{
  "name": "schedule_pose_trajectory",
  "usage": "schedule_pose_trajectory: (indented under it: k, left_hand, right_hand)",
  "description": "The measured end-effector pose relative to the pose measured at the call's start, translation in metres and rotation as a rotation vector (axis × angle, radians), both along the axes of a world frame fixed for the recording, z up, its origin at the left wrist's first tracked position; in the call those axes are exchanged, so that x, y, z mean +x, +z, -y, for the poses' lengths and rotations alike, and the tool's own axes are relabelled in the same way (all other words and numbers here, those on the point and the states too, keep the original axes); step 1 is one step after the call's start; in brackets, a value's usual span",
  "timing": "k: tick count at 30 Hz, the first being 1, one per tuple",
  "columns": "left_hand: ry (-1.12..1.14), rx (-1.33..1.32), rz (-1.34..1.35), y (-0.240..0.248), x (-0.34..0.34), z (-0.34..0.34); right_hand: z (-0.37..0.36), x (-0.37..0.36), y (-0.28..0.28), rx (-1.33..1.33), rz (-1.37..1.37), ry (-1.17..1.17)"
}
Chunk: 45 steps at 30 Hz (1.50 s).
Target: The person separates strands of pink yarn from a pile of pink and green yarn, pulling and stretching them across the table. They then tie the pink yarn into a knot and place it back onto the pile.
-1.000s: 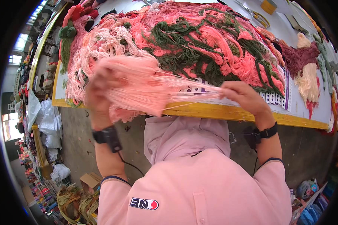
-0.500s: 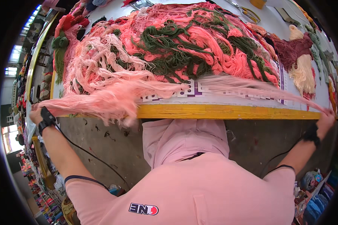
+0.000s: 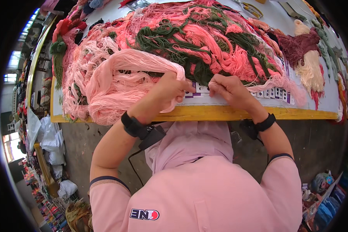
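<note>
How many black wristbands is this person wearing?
2: one black wristband with a strap shape around the wrist of the left hand, and a second black wristband around the wrist of the right hand. None appears hidden.

Tangled pink-and-green yarn is blocking forward passage. The yellow-edged white surface is leaving a narrow front-right strip.

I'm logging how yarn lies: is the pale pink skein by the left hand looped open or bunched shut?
Looped open: the pale pink skein curves around a gap, its right end at the left hand.
</note>
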<state>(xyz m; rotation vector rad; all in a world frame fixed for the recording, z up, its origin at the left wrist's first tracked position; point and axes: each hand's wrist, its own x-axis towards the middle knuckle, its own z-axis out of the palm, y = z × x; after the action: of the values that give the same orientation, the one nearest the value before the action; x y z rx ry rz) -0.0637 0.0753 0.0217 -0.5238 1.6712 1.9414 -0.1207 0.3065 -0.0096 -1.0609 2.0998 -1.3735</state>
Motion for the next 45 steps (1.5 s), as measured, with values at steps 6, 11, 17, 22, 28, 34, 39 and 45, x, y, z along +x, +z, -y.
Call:
schedule_pose_trajectory:
  k: [6,11,17,22,28,34,39,45]
  left_hand:
    - [-0.100,-0.416,-0.104,-0.032,-0.009,-0.025]
    - [-0.010,-0.339,-0.256,-0.045,0.000,-0.020]
    - [0.010,-0.224,-0.102,-0.024,-0.001,-0.022]
    - [-0.002,-0.043,-0.068,-0.021,-0.002,-0.013]
    - [-0.057,0.065,0.018,-0.031,-0.004,-0.002]
    - [0.035,0.035,-0.122,-0.033,-0.002,-0.016]
    - [-0.093,-0.377,-0.300,-0.042,-0.004,-0.006]
    - [-0.126,-0.302,-0.167,-0.013,0.000,0.026]
  right_hand:
    - [-0.002,-0.006,-0.014,-0.108,-0.075,-0.008]
    - [-0.001,-0.014,-0.002,-0.026,0.118,-0.306]
    - [0.006,0.002,0.001,-0.018,0.020,-0.018]
    - [0.019,-0.006,0.005,0.148,-0.034,0.034]
    - [0.034,-0.012,0.007,0.330,-0.366,0.145]
    - [0.034,-0.020,0.002,0.359,-0.319,0.088]
    - [0.028,-0.027,0.000,0.239,-0.098,0.126]
    - [0.027,-0.011,-0.001,0.217,-0.198,-0.017]
